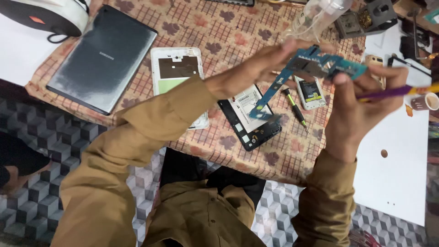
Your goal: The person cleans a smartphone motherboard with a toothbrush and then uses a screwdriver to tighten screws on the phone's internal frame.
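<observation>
My left hand [260, 66] holds a blue circuit board [320, 64] up above the table, its narrow tail hanging down toward an opened black tablet body [254, 130]. My right hand [361, 98] grips a purple and yellow handled tool [398, 91] and its thumb rests against the board's right end. Both arms wear brown sleeves.
On the patterned cloth [219, 32] lie a dark grey tablet back cover [103, 57], a white tablet frame [176, 68], a green-handled screwdriver [295, 107] and a small white phone battery part [311, 91]. A white board [398, 160] lies at the right, a soldering stand [366, 18] behind.
</observation>
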